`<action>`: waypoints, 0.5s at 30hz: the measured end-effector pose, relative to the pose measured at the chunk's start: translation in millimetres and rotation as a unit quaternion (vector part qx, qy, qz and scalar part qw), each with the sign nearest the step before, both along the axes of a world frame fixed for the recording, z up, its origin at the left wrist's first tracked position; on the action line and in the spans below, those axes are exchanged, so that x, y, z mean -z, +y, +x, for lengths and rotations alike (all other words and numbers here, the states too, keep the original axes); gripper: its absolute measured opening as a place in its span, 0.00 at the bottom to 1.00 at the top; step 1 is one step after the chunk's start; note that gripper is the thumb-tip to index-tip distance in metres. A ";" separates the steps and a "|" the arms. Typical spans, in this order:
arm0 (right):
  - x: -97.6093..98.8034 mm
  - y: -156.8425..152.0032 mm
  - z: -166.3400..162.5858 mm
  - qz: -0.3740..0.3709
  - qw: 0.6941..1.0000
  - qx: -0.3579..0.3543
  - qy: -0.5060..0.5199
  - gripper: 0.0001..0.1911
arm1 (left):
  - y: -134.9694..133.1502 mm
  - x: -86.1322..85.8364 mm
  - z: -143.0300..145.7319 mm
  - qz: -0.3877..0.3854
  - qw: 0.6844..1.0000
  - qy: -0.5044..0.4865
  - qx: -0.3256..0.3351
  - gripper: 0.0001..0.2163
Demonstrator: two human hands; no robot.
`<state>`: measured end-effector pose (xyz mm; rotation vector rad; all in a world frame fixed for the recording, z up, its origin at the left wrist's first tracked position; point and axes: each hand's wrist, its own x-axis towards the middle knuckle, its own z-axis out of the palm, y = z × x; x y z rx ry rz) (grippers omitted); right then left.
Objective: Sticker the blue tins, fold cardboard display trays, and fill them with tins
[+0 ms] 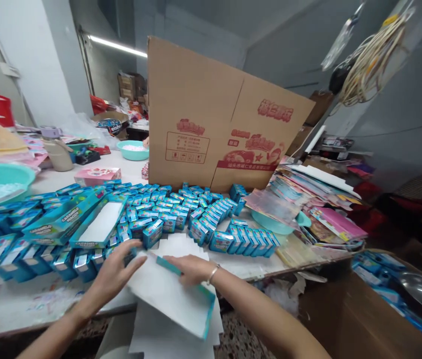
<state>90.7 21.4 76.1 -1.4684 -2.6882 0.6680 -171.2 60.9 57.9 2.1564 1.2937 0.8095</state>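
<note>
A white card box blank [166, 294] with teal folded edges lies tilted in front of me, over a stack of white blanks [181, 243] at the table's edge. My right hand [194, 270] is closed on its upper teal flap, index finger stretched along the fold. Beside the blank's left corner, my left hand [119, 267] is open, thumb and fingers apart. Just beyond that hand stand small blue boxes [153, 233]. A made-up teal display tray [100, 222] with a white inside sits to the left, against another printed tray [65, 217].
Rows of small blue boxes [248, 242] cover much of the table. A tall cardboard carton [211, 109] stands behind them. Turquoise basins [5, 174] are at the left, and piled printed sheets [315, 184] at the right. An open carton [345, 304] is at lower right.
</note>
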 end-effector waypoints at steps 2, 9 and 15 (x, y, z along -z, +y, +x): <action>-1.4 -22.1 10.7 -0.034 0.988 0.075 0.128 0.44 | -27.9 8.0 7.1 -0.059 0.976 -0.159 -0.138 0.37; 16.3 -78.8 2.5 -0.090 0.869 0.217 0.436 0.51 | -89.1 16.7 79.5 -0.306 0.827 -0.471 -0.006 0.52; 37.5 -74.7 -2.8 -0.038 0.750 0.322 0.577 0.36 | -74.1 17.4 63.3 -0.417 0.769 -0.465 0.136 0.43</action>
